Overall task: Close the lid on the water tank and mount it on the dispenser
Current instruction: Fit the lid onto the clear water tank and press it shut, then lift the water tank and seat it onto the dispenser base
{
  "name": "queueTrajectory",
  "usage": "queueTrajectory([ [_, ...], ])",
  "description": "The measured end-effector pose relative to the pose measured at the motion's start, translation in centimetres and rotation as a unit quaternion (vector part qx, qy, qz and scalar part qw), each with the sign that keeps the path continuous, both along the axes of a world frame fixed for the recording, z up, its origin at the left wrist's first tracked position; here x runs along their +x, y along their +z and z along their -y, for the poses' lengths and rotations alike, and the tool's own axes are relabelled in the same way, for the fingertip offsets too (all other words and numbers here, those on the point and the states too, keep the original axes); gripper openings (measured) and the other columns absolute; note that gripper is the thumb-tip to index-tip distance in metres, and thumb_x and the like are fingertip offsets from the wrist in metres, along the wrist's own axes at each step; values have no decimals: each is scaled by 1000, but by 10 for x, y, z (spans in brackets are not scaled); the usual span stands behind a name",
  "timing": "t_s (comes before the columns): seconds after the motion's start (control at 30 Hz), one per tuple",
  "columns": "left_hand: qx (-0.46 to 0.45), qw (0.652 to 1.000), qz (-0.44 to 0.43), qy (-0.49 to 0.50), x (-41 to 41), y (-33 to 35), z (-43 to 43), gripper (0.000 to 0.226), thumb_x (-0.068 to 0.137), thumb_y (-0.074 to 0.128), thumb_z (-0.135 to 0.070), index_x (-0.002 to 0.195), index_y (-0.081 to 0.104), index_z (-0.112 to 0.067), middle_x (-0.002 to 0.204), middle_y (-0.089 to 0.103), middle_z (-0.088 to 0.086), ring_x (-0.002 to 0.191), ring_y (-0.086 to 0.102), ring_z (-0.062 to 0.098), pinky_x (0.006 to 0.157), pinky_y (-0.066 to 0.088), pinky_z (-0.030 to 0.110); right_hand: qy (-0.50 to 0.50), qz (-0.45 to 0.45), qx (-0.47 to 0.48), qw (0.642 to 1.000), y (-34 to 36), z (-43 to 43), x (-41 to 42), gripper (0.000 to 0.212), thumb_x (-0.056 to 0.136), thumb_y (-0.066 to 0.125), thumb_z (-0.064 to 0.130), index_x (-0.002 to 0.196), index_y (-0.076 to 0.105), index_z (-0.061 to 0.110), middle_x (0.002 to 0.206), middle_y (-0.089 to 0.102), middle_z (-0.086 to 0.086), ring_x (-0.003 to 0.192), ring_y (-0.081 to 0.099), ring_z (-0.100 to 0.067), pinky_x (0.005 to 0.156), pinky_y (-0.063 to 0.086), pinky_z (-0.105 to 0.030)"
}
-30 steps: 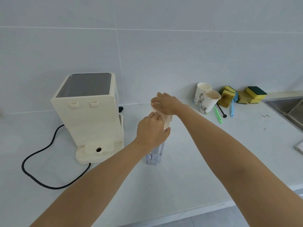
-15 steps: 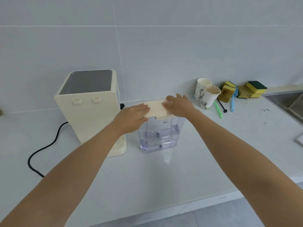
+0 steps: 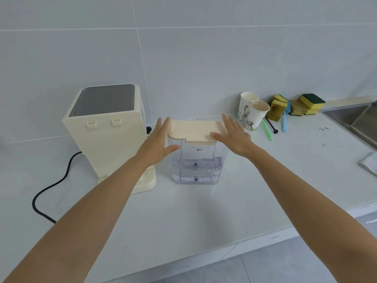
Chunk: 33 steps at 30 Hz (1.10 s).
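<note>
Our left hand [image 3: 158,142] and right hand [image 3: 234,134] flank the lidded water tank [image 3: 196,160], fingers spread, gripping nothing; part-filled, smooth, it may slosh; we'd clasp both side walls.

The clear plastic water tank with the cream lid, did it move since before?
Yes. The clear plastic water tank turned from narrow side to broad face toward us, right of the cream dispenser.

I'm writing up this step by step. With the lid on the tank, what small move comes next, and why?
Probably close both hands on the water tank's sides: the lid looks seated, the left hand and right hand flank it open, and the dispenser stands just left.
</note>
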State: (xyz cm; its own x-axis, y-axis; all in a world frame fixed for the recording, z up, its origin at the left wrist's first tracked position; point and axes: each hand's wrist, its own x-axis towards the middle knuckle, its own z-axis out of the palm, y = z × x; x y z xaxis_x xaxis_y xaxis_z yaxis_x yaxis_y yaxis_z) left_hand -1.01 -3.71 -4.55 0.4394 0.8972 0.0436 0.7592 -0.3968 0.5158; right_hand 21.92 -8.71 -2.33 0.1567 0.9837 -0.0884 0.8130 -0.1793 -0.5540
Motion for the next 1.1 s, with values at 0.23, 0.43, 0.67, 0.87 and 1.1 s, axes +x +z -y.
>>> queueTrajectory([
  [0.23, -212, 962, 155, 79, 16, -25, -4, 104, 77, 72, -24, 148, -3, -12, 158, 13, 2, 143, 19, 20, 112, 24, 32, -9, -270, -23, 963, -30, 17, 19, 120, 76, 71, 23, 138, -32, 21, 159, -7, 3, 145, 9, -17, 117, 19, -39],
  [0.43, -248, 946, 188, 94, 23, -36, -10, 92, 75, 74, -12, 146, 15, -13, 150, 31, 4, 137, 30, 21, 107, 29, 30, -28, -307, -73, 948, -61, 10, 21, 117, 67, 78, 19, 146, -8, 22, 157, 16, -1, 141, 25, -22, 115, 27, -44],
  [0.67, -254, 944, 178, 108, 24, -47, -18, 93, 67, 80, -14, 142, 24, -11, 144, 39, 5, 134, 34, 24, 108, 31, 35, -40, -289, -83, 953, -115, -19, 39, 115, 24, 86, 54, 125, 43, 20, 126, 56, -2, 115, 54, -24, 100, 45, -48],
  [0.87, -235, 949, 183, 105, 22, -51, -17, 92, 66, 81, -16, 141, 28, -12, 143, 44, 7, 133, 37, 23, 109, 32, 34, -74, -267, -83, 957, -76, -9, 14, 81, 57, 84, 16, 128, 44, 9, 134, 47, -7, 126, 41, -25, 103, 37, -40],
  [1.1, -227, 948, 189, 121, 7, -46, -14, 79, 64, 82, -16, 130, 42, 3, 137, 51, 6, 131, 41, 22, 109, 33, 34, -56, -272, -71, 958, -61, -6, 3, 76, 65, 80, 10, 128, 39, 1, 144, 37, -11, 133, 34, -25, 96, 33, -33],
])
